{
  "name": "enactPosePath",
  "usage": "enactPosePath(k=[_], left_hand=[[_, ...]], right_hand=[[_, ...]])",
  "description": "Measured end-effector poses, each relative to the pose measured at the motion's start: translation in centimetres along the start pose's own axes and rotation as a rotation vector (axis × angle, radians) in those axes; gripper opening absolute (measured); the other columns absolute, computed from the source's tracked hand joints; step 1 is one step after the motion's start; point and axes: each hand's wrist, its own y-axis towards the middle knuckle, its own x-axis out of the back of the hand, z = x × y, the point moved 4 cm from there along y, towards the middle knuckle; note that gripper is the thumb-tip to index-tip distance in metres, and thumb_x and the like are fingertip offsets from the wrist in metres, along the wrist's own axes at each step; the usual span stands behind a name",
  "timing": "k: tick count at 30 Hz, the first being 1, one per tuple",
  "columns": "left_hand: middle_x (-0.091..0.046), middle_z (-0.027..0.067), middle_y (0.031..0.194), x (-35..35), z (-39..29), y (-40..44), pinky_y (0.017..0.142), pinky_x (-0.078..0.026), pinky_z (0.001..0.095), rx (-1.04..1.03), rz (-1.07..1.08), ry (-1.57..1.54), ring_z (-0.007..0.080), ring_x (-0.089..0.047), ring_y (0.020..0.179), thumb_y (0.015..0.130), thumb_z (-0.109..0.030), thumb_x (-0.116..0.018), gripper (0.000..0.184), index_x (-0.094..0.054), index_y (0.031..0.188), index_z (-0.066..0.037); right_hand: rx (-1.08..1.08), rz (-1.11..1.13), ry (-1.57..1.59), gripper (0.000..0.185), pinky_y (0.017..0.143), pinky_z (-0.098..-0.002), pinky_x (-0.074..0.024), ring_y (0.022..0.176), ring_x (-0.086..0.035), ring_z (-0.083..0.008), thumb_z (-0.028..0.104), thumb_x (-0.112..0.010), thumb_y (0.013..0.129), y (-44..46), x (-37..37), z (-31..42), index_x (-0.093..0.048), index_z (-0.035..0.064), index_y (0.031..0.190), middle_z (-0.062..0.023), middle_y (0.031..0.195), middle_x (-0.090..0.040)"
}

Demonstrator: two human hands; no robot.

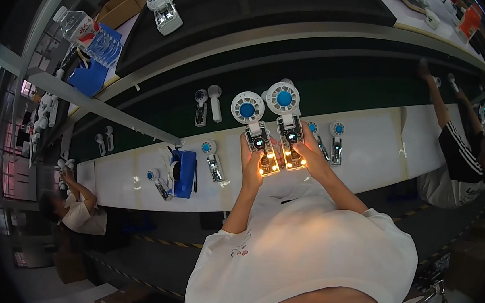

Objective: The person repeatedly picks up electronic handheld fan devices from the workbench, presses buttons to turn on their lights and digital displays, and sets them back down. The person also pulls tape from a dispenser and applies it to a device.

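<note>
The left hand [251, 165] is curled around one handheld fan [262, 148] and the right hand [313, 158] around a second fan [291, 138], side by side above the white, smooth bench [370, 142], their lower ends glowing amber. A light grip on the casing edges, thumbs off the exposed circuitry, seems best for handling them. Both have round, slotted white plastic heads with flat blue centres, above narrow, boxy handles.
</note>
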Motion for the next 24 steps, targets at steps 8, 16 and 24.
enactPosePath(k=[8, 16, 24], left_hand=[[-0.053, 0.0180, 0.094, 0.8, 1.2, 0.9, 0.053, -0.053, 0.0337, 0.014, -0.007, 0.006, 0.0231, -0.058, 0.065, 0.070, -0.011, -0.037, 0.045, -0.033, 0.114, -0.003], [-0.052, 0.0176, 0.096, 1.5, 2.4, 1.5, 0.056, -0.054, 0.0352, 0.129, -0.084, -0.001, 0.0237, -0.058, 0.069, 0.069, -0.009, -0.037, 0.045, -0.033, 0.114, -0.004], [-0.053, 0.0185, 0.099, 5.7, 5.9, 3.4, 0.058, -0.054, 0.0349, 0.147, -0.143, 0.005, 0.0229, -0.059, 0.070, 0.074, -0.008, -0.037, 0.045, -0.030, 0.118, -0.004]], right_hand=[[-0.164, 0.056, 0.197, 0.058, 0.080, -0.0312, -0.0493, 0.087, -0.059, -0.0184, 0.007, -0.040, 0.079, 0.2, 0.5, -2.3, -0.022, 0.0031, 0.134, -0.0142, 0.103, -0.055], [-0.290, 0.081, 0.354, 0.056, 0.090, -0.0279, -0.0385, 0.102, -0.048, -0.0128, 0.005, -0.041, 0.077, 0.8, 0.5, -3.2, -0.027, 0.0022, 0.131, -0.0079, 0.111, -0.048], [-0.367, 0.027, 0.382, 0.051, 0.079, -0.0338, -0.0509, 0.088, -0.060, -0.0215, 0.004, -0.038, 0.077, 3.0, 1.7, -7.6, -0.029, 0.0050, 0.127, -0.0147, 0.100, -0.057]])
